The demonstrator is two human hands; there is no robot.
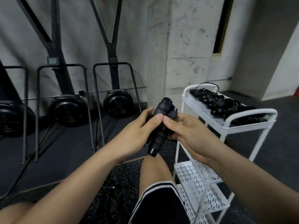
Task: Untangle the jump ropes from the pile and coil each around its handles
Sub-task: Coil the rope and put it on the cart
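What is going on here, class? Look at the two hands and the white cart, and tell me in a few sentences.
A person holds one black jump rope in front of them. The left hand grips its two handles, held side by side, and the right hand pinches at their middle. How far the coiling has got is too blurred to tell. To the right, a pile of black ropes lies on the top shelf of the white cart.

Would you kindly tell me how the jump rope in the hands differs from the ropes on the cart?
The held jump rope is one compact bundle, gripped by the left hand and right hand; the pile sprawls loose and tangled on the cart. Both are black.
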